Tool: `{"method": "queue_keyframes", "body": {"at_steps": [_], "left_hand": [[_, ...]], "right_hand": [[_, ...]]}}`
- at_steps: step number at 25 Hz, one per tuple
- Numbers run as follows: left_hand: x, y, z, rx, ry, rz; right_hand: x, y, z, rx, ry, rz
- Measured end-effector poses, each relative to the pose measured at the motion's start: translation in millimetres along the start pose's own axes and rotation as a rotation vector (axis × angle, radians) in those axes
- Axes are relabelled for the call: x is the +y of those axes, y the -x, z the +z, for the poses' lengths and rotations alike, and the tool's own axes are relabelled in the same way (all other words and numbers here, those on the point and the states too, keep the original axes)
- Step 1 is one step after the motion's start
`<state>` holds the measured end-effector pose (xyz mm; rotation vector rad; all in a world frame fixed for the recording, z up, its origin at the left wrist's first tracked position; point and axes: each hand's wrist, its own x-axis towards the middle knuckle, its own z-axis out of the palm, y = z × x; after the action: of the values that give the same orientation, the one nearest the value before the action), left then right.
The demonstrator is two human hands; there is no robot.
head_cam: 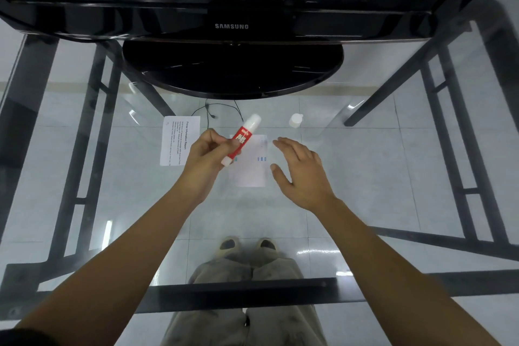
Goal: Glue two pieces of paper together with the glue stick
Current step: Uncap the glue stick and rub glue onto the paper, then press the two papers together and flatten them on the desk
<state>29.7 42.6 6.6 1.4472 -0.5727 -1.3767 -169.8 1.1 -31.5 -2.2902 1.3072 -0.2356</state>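
Glass bench (pixel 365 177), mid-frame: printed sheet (pixel 177 140) left of centre, plain sheet (pixel 252 171) beside it; right hand (pixel 300 171) open at its right edge, holding nothing; left hand (pixel 205 154) grips the glue stick (pixel 243 137) above it, white cap (pixel 295 120) apart upper right; advise pinning the sheet flat and stroking evenly.

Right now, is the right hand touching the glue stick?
Apart. Head view shows paper between the right hand and the glue stick, which the left hand grips.
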Motion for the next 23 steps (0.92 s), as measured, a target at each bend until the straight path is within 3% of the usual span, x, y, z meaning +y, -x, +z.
{"method": "queue_keyframes", "body": {"at_steps": [3, 6, 10, 23], "left_hand": [[15, -17, 18, -0.039, -0.135, 0.067], [24, -38, 38, -0.08, -0.305, 0.148], [28, -63, 60, -0.102, -0.576, 0.245], [14, -89, 76, -0.127, -0.887, 0.418]], "right_hand": [[3, 0, 6, 0.108, 0.087, 0.17], [6, 1, 15, -0.018, 0.194, 0.286], [7, 0, 17, -0.057, 0.277, 0.297], [8, 0, 20, -0.078, 0.293, 0.31]]}}
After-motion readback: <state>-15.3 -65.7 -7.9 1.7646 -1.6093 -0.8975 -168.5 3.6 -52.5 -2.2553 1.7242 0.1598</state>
